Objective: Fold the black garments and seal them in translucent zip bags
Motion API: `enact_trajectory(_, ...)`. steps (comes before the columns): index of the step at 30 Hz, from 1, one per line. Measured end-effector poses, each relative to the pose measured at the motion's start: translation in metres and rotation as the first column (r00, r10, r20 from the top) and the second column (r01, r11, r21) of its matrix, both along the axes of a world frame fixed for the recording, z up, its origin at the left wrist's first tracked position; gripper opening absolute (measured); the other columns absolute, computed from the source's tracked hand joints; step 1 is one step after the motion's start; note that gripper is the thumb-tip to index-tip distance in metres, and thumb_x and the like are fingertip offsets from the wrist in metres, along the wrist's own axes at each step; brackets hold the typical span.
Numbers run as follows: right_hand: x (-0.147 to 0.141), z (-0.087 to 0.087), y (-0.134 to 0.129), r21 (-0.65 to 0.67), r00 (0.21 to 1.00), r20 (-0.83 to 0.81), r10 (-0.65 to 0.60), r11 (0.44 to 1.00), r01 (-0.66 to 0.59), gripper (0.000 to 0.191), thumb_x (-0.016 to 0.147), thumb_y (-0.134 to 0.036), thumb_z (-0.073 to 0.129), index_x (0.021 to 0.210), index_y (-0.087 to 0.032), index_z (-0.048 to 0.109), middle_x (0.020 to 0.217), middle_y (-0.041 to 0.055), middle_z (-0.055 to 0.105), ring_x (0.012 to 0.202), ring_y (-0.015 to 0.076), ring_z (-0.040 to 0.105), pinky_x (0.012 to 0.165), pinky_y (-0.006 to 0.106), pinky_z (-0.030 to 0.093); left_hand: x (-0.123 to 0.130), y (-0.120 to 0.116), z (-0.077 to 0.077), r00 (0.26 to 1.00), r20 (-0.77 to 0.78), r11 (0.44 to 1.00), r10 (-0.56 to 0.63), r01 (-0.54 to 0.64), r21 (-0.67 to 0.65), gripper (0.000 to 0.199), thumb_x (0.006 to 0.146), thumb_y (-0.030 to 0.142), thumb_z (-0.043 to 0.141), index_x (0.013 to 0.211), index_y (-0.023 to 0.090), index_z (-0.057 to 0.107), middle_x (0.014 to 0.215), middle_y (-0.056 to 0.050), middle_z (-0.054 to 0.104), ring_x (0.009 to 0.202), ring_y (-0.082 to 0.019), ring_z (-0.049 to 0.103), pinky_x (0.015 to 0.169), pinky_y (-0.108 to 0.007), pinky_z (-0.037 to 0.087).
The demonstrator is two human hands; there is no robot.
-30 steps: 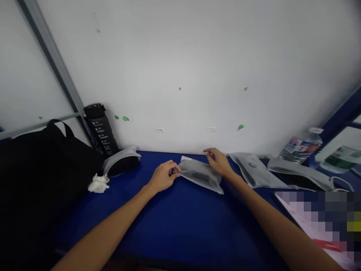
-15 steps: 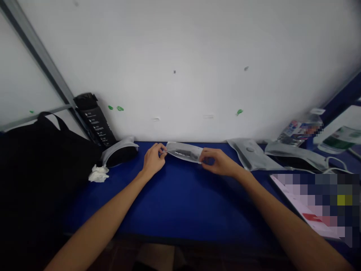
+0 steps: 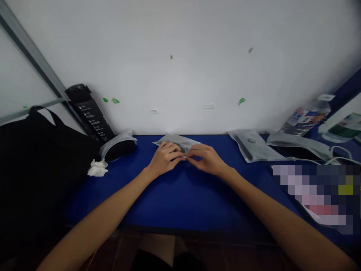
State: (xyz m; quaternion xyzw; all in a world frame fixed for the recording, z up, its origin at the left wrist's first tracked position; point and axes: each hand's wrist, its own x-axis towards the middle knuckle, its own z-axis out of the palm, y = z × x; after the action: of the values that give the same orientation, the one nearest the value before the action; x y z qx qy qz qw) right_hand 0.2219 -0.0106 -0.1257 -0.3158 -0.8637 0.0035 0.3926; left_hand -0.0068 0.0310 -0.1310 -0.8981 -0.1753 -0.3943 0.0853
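Note:
A frosted clear pouch [image 3: 180, 139] lies at the back of the blue table [image 3: 169, 203], near the wall, with something dark inside that I cannot make out. My left hand [image 3: 166, 158] pinches the pouch's near edge, fingers bent over its front. Close beside it, my right hand [image 3: 205, 160] pinches the same edge between thumb and fingers. The fingertips of both hands almost meet. The hands hide much of the near side of the pouch.
Left: a black bag [image 3: 42, 169], a black bottle [image 3: 88, 114], an open frosted pouch [image 3: 120, 139] and crumpled tissue [image 3: 97, 168]. Right: frosted pouches [image 3: 261, 150] [image 3: 301, 143], a white cable [image 3: 338, 160], plastic bottles [image 3: 307, 114] [image 3: 342, 130] and a pinkish, partly blurred flat item [image 3: 307, 188].
My right hand has moved left along the pouch, from its right end to beside my left hand. My left hand has shifted right, and the pouch's near edge is now between both hands.

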Motion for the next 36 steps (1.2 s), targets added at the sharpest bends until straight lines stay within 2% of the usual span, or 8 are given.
enact_trajectory(6, 0.000, 0.005, -0.004, 0.003, 1.000, 0.014, 0.000, 1.000, 0.000, 0.021, 0.101, -0.023, 0.057, 0.084, -0.022, 0.068, 0.077, 0.0027, 0.067, 0.073, 0.0174, 0.061, 0.072, 0.031, 0.044, -0.001, 0.001, 0.005, 0.998, -0.050, 0.992, -0.045, 0.051, 0.117, 0.016, 0.103, 0.022, 0.063, 0.095, 0.024, 0.077, 0.090, -0.002, 0.075, 0.082, -0.017, 0.066, 0.076, -0.035, 0.044)
enact_trajectory(9, 0.003, 0.008, -0.003, 0.034, 0.999, 0.050, -0.017, 0.999, 0.016, 0.018, 0.096, -0.016, 0.056, 0.080, -0.022, 0.061, 0.074, 0.0018, 0.065, 0.071, 0.0173, 0.058, 0.071, 0.032, 0.040, -0.001, 0.002, 0.006, 0.997, -0.078, 0.989, -0.003, 0.015, 0.144, 0.020, 0.102, 0.019, 0.061, 0.086, 0.022, 0.075, 0.087, -0.003, 0.073, 0.079, -0.017, 0.064, 0.075, -0.036, 0.042)
enact_trajectory(16, 0.048, 0.008, 0.014, -0.010, 0.972, -0.136, -0.190, 0.982, 0.190, 0.019, 0.091, -0.024, 0.066, 0.075, -0.022, 0.054, 0.070, 0.0001, 0.061, 0.063, 0.0159, 0.055, 0.066, 0.030, 0.040, -0.042, 0.038, 0.009, 0.974, 0.031, 0.973, 0.224, -0.225, 0.059, 0.018, 0.100, 0.024, 0.067, 0.084, 0.019, 0.070, 0.085, -0.004, 0.069, 0.079, -0.019, 0.061, 0.073, -0.036, 0.042)
enact_trajectory(20, 0.065, 0.006, 0.017, -0.088, 0.963, -0.178, -0.204, 0.978, 0.191, 0.022, 0.088, -0.028, 0.069, 0.074, -0.023, 0.054, 0.067, -0.0011, 0.060, 0.060, 0.0153, 0.054, 0.062, 0.029, 0.041, -0.060, 0.049, 0.007, 0.963, 0.076, 0.965, 0.260, -0.256, -0.057, 0.017, 0.100, 0.030, 0.070, 0.087, 0.020, 0.073, 0.084, -0.003, 0.069, 0.080, -0.019, 0.063, 0.078, -0.036, 0.046)
enact_trajectory(24, 0.058, 0.004, 0.014, -0.161, 0.986, -0.086, -0.145, 0.978, 0.130, 0.015, 0.086, -0.029, 0.071, 0.081, -0.023, 0.058, 0.075, -0.0006, 0.063, 0.068, 0.0157, 0.058, 0.069, 0.030, 0.044, -0.057, 0.045, 0.004, 0.966, 0.035, 0.954, 0.257, -0.247, -0.169, 0.019, 0.095, 0.038, 0.078, 0.106, 0.024, 0.079, 0.098, -0.004, 0.073, 0.096, -0.022, 0.068, 0.087, -0.038, 0.050)
enact_trajectory(27, 0.046, 0.001, 0.014, -0.177, 0.989, 0.036, -0.147, 0.973, 0.151, 0.010, 0.089, -0.030, 0.069, 0.089, -0.022, 0.063, 0.082, -0.0002, 0.066, 0.073, 0.0160, 0.060, 0.076, 0.032, 0.043, -0.050, 0.038, 0.004, 0.971, -0.003, 0.949, 0.237, -0.232, -0.214, 0.025, 0.092, 0.043, 0.080, 0.109, 0.024, 0.079, 0.099, -0.004, 0.073, 0.095, -0.022, 0.068, 0.089, -0.039, 0.052)
enact_trajectory(31, 0.036, 0.002, 0.012, -0.136, 0.983, 0.122, -0.140, 0.978, 0.156, 0.016, 0.094, -0.036, 0.068, 0.088, -0.022, 0.065, 0.087, 0.0018, 0.069, 0.080, 0.0181, 0.063, 0.081, 0.034, 0.042, -0.038, 0.030, 0.004, 0.980, -0.022, 0.963, 0.196, -0.196, -0.182, 0.022, 0.095, 0.041, 0.077, 0.106, 0.023, 0.079, 0.097, -0.004, 0.073, 0.091, -0.020, 0.068, 0.086, -0.038, 0.051)
enact_trajectory(36, 0.033, 0.007, 0.009, -0.088, 0.970, 0.195, -0.148, 0.982, 0.167, 0.012, 0.097, -0.028, 0.061, 0.089, -0.021, 0.065, 0.093, 0.0032, 0.070, 0.081, 0.0181, 0.063, 0.087, 0.037, 0.040, -0.024, 0.021, 0.005, 0.980, -0.042, 0.977, 0.195, -0.198, -0.081, 0.014, 0.102, 0.028, 0.067, 0.093, 0.021, 0.074, 0.087, -0.002, 0.073, 0.081, -0.018, 0.067, 0.077, -0.034, 0.047)
